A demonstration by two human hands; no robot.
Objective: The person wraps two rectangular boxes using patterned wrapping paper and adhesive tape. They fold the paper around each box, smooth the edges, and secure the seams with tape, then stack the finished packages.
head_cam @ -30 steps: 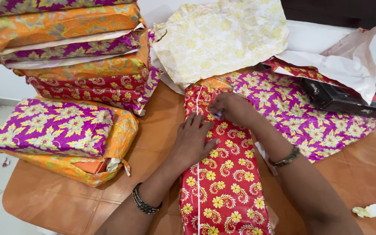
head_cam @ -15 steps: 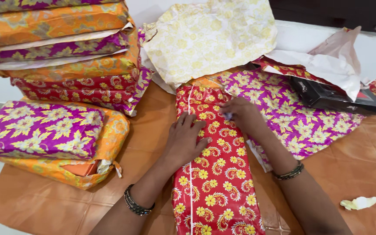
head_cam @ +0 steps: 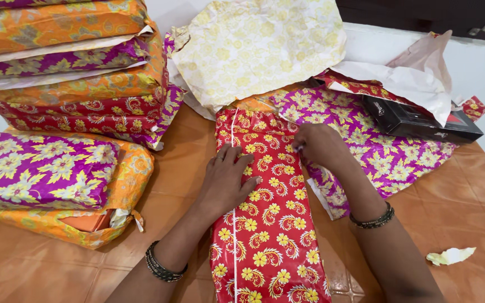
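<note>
Head view: red parcel (head_cam: 268, 224) wrapped lengthwise; far end unsealed.
Left hand (head_cam: 227, 182): fingers spread flat on it.
Right hand (head_cam: 318, 145): fingers pinched on a tape scrap (head_cam: 298, 148).

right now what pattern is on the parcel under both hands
Red parcel with yellow flowers and swirls, clearest in the head view.

I count one long red parcel (head_cam: 268, 224) under my two hands: my left hand (head_cam: 227, 182) and my right hand (head_cam: 318, 145). Two wrapped parcels (head_cam: 46, 174) lie stacked at my left, purple on orange. Behind them stands one taller pile of wrapped parcels (head_cam: 79, 67). There is one loose purple sheet (head_cam: 366, 140), one pale yellow sheet (head_cam: 259, 47), one black box (head_cam: 416, 120) and one crumpled scrap (head_cam: 450, 256).
</note>
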